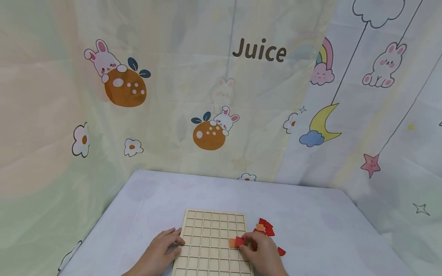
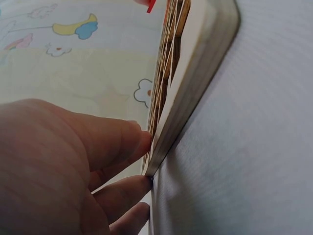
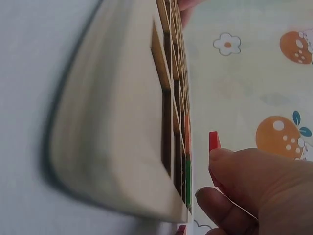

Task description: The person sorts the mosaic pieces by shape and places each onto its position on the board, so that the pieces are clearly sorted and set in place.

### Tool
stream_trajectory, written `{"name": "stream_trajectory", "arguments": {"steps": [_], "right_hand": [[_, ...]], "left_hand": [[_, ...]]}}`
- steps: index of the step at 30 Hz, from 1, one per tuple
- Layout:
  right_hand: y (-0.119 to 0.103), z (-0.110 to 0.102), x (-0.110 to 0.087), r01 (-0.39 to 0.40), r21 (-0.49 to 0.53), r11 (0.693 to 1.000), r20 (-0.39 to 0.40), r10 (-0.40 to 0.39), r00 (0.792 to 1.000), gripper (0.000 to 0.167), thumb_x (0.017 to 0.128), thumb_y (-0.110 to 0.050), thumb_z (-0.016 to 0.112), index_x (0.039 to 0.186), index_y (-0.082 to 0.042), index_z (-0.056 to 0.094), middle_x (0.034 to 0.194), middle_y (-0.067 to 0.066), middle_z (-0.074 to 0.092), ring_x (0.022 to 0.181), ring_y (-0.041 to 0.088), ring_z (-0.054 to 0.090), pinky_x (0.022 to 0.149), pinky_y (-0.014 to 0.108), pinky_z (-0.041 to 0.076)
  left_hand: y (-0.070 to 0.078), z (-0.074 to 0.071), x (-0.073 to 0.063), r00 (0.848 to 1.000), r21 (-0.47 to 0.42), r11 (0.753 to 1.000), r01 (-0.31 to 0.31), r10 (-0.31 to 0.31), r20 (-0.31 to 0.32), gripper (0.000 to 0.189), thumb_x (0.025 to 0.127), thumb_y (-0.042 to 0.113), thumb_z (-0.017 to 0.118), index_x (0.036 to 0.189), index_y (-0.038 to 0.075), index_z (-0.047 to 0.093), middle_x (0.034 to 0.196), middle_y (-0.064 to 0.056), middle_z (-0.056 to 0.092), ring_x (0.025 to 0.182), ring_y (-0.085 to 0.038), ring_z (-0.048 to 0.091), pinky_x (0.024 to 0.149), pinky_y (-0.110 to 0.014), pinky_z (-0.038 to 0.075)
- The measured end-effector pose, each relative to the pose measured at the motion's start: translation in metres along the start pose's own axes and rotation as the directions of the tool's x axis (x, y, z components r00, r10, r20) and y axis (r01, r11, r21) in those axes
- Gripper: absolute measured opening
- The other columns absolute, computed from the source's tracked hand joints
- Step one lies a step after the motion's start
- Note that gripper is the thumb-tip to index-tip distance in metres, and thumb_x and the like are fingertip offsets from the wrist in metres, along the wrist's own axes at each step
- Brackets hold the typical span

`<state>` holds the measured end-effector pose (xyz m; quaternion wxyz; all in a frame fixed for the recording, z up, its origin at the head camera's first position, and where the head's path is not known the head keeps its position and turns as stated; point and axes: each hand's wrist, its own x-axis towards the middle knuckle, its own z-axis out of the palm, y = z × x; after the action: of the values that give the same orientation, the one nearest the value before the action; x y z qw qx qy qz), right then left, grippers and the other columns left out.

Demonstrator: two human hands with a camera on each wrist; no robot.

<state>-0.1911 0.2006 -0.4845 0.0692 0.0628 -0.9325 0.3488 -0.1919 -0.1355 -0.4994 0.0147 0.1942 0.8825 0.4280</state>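
Observation:
A pale wooden grid board [image 1: 204, 252] lies on the table. At its left edge, my left hand [image 1: 159, 248] rests with its fingertips against the side; the left wrist view shows the fingers loosely extended along the rim [image 2: 183, 95]. My right hand [image 1: 264, 253] pinches a red tile [image 1: 239, 241] between thumb and fingers over the board's right part. In the right wrist view that red tile [image 3: 213, 147] stands above the grid surface. An orange tile [image 1: 232, 243] sits in a cell just left of it. A green strip [image 3: 188, 178] shows in the grid in the right wrist view.
Right of the board lies a loose group of red pieces [image 1: 269, 231] with an orange square [image 1: 260, 227] among them. Another red piece [image 1: 281, 251] lies beside my right hand. A printed curtain [image 1: 172, 115] hangs behind the white-covered table [image 1: 321, 222].

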Motion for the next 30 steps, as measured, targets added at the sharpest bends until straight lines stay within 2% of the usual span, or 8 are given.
{"name": "stream_trajectory", "arguments": {"steps": [8,13,23,30], "right_hand": [[-0.004,0.003,0.001,0.066,-0.033,0.997,-0.013,-0.066,0.998,0.024,0.079,-0.03,0.082,0.098,-0.02,0.073,0.076,-0.014,0.057,0.064,0.004,0.045,0.054,0.017,0.042],[-0.007,0.007,0.002,0.05,0.004,0.999,0.026,-0.05,0.998,0.024,0.079,-0.03,0.081,0.099,-0.021,0.072,0.071,-0.012,0.053,0.061,0.004,0.045,0.051,0.018,0.041],[-0.015,0.013,0.002,0.069,-0.047,0.996,0.046,-0.067,0.997,0.022,0.08,-0.033,0.08,0.098,-0.022,0.073,0.083,-0.017,0.06,0.075,0.005,0.051,0.064,0.02,0.05],[-0.021,0.014,0.004,0.106,-0.036,0.994,0.067,-0.104,0.992,0.024,0.08,-0.03,0.08,0.099,-0.018,0.073,0.082,-0.015,0.058,0.076,0.006,0.051,0.065,0.021,0.052]], "left_hand": [[0.001,-0.001,0.0,1.0,-0.008,1.0,0.018,-0.018,0.009,0.006,0.093,0.026,0.066,0.097,0.03,0.066,0.144,-0.015,0.05,0.136,-0.046,0.035,0.103,-0.076,0.025],[0.0,-0.002,-0.001,1.0,-0.002,1.0,0.013,-0.013,0.015,0.007,0.092,0.024,0.067,0.097,0.028,0.067,0.143,-0.017,0.051,0.135,-0.048,0.036,0.1,-0.076,0.028],[-0.001,-0.002,-0.002,1.0,0.005,1.0,-0.013,0.013,0.02,0.007,0.092,0.025,0.067,0.098,0.027,0.067,0.142,-0.018,0.051,0.133,-0.05,0.037,0.098,-0.076,0.031],[-0.003,-0.002,0.0,0.999,-0.003,1.0,-0.009,0.009,0.036,0.007,0.092,0.026,0.067,0.099,0.026,0.067,0.142,-0.02,0.051,0.133,-0.051,0.037,0.098,-0.077,0.03]]}}
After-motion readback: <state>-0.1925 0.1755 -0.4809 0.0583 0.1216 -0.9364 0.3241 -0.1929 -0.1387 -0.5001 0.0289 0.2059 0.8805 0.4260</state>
